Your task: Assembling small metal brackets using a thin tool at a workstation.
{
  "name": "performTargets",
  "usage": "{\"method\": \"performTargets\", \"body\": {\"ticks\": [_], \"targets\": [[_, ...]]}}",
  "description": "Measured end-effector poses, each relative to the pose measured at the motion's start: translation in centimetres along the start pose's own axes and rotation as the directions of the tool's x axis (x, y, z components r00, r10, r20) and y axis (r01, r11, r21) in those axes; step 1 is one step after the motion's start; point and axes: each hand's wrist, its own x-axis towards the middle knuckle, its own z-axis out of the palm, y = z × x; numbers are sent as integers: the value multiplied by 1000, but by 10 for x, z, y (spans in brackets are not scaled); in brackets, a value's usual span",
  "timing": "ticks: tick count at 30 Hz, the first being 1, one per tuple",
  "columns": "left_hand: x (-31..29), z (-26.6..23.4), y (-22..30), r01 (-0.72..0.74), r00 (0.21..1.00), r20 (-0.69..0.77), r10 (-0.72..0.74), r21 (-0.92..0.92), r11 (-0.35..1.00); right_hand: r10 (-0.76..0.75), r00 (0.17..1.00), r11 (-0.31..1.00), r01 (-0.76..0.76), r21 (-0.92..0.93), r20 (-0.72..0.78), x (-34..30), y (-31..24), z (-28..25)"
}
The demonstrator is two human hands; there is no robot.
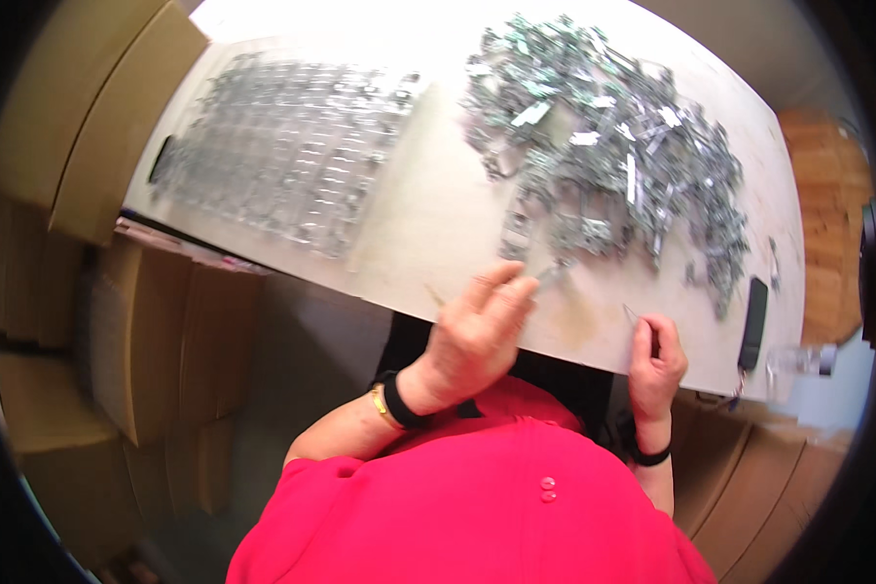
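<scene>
Just over the table's near edge, my left hand (482,331) is closed, with a small grey metal part (553,274) at its fingertips. Motion blurs that part, so its exact shape is unclear. To its right my right hand (656,362) pinches a thin, wire-like piece (630,312) whose tip points away from me. Beyond both hands lies a big heap of small metal parts (642,165), grey and shiny with a greenish tint at the far end. At the far left, similar parts stand in rows in a flat, clear-looking tray or sheet (282,156).
The pale table (428,195) has a curved look. A black, narrow object (752,326) and a clear bottle-like container (803,361) lie at its right end. Cardboard boxes (146,341) are stacked on the left. A wooden surface (820,224) stands beyond the right edge.
</scene>
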Motion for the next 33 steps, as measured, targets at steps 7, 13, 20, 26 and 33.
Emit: {"method": "performTargets", "body": {"ticks": [7,13,20,26,33], "targets": [[4,9,-19,88,996,-13,-88,-21,996,-40,998,999,39,-27,-45,-3,-4,-4],[0,12,-19,101,994,-29,-102,-30,994,-23,1000,1000,23,-19,-20,-9,-6,-6],[-4,13,-24,236,971,-7,-239,-144,961,-44,999,999,45,30,-22,-8,-18,3],[-4,3,-19,341,939,152,-310,-273,899,0,1000,996,-1,85,19,-1,-38,8],[-1,3,-17,346,935,177,-308,-253,903,-139,990,982,141,124,-22,9,-47,25]]}}
